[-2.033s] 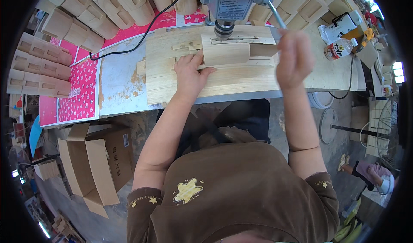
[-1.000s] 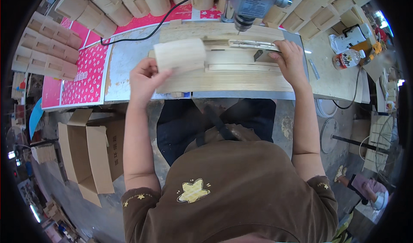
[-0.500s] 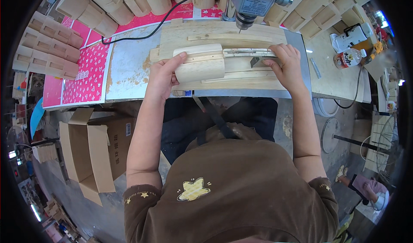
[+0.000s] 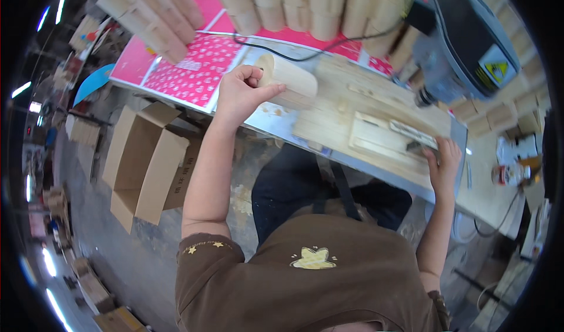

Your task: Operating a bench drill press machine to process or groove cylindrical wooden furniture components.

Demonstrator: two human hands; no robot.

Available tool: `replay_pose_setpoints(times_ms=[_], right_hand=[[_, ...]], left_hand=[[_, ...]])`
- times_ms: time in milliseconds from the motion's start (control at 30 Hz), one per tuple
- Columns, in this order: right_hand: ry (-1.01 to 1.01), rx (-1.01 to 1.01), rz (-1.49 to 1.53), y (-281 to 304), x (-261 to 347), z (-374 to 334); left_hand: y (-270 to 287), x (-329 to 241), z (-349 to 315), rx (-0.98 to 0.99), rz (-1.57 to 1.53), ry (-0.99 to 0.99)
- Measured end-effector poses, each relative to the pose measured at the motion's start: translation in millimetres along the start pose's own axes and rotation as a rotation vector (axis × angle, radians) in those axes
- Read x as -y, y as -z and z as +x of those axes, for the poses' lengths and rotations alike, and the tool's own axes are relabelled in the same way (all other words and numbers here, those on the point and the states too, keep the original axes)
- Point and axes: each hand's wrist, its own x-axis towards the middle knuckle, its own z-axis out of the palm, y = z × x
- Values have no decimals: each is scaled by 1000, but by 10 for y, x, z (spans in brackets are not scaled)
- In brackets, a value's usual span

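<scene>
Lifted leftward, left hand [image 4: 239,94] now clutches wooden block [image 4: 289,79] above bench [image 4: 282,126]

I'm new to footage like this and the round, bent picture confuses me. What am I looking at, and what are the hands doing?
The picture comes from a wide fisheye camera worn on a person's head, looking down, so straight edges bend. The two bare arms are the person's own. The left hand grips a pale rounded wooden piece over the workbench. The right hand rests on the edge of a flat wooden jig board. Above the board hangs a grey drill press head. Stacked wooden pieces line the far side, and open cardboard boxes stand on the floor at left.
</scene>
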Motion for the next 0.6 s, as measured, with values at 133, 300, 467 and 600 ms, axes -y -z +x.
replay_pose_setpoints(times_ms=[133, 300, 467, 600], right_hand=[[-28, 41, 9, -1, -2, -15], [-79, 71, -6, 11, 32, -21], [-119, 93, -19, 34, 84, -13], [-180, 120, -36, 41, 123, -11]], left_hand=[[616, 27, 161, -187, 502, -140], [1250, 194, 541, -308, 955, -162], [1510, 496, 1140, -316, 1152, 9], [1518, 822, 1664, -337, 1143, 62]])
